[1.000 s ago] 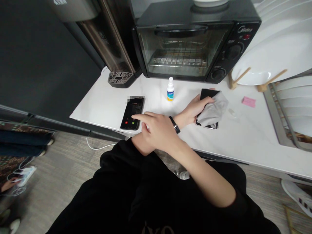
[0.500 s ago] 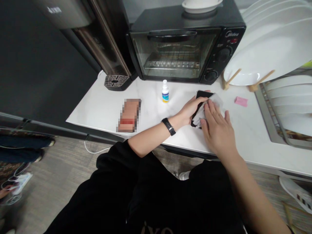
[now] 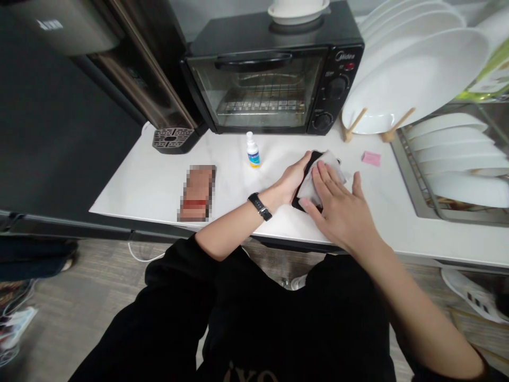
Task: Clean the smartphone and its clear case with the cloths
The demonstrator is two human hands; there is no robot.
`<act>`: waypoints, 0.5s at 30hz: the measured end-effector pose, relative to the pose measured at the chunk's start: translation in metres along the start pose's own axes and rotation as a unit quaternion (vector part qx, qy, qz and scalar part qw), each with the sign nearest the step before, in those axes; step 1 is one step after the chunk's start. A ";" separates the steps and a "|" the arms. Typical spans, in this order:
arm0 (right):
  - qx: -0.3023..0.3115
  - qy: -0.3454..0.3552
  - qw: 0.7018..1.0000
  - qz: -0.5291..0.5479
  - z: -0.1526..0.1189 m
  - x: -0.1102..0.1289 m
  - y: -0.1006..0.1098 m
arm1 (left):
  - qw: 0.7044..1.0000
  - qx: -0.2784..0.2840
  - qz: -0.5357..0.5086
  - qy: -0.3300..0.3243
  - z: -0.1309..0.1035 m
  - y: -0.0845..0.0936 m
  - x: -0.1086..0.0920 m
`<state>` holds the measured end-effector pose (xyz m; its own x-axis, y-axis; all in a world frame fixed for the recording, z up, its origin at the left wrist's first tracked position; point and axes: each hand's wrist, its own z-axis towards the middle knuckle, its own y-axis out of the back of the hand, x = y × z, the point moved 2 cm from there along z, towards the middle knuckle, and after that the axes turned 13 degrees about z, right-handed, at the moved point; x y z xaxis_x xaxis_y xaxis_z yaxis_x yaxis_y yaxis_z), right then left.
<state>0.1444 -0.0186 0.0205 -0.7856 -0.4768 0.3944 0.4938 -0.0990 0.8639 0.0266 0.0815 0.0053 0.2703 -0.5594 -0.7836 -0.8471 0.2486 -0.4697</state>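
My left hand (image 3: 292, 181), with a black watch (image 3: 260, 207) on its wrist, grips a dark phone (image 3: 297, 200) along its left side, just over the white counter. A thin white wipe (image 3: 305, 188) lies across the phone's face and hides most of it. My right hand (image 3: 344, 212) holds the wipe against the phone under its outstretched fingers, little finger raised and thumb at the wipe's lower edge. Left of the hands stands a small white spray bottle (image 3: 253, 151) with a blue and yellow label. Further left lies a pixelated brownish, flat rectangular object (image 3: 196, 193).
A black toaster oven (image 3: 326, 109) stands behind the bottle, with a white dish (image 3: 298, 16) on top. Beside it is a drinks dispenser (image 3: 174, 139). White plates (image 3: 413, 79) stand in racks at right. A pink slip (image 3: 371, 158) lies near them.
The view has swung right, so everything sits further left. My left thumb has drawn back from the phone's face to its edge. My right hand still presses the wipe on the phone.
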 end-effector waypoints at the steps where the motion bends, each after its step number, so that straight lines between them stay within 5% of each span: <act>1: -0.010 -0.008 1.000 -0.001 0.001 0.002 -0.003 | 1.000 -0.021 0.012 -0.009 0.001 0.002 0.001; 8: 0.020 0.071 0.997 0.000 -0.027 0.012 -0.009 | 0.997 0.051 0.011 -0.049 -0.004 0.000 -0.001; 13: -0.027 0.005 1.000 0.004 0.005 -0.014 -0.007 | 0.996 -0.076 0.040 -0.039 -0.003 0.002 0.002; 15: -0.014 0.030 0.999 0.013 0.007 -0.006 -0.013 | 0.996 -0.068 0.037 -0.037 -0.005 0.003 0.002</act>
<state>0.1403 -0.0078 0.0091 -0.7490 -0.5306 0.3968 0.5253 -0.1105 0.8437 0.0223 0.0774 0.0042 0.2327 -0.4824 -0.8445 -0.9188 0.1756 -0.3535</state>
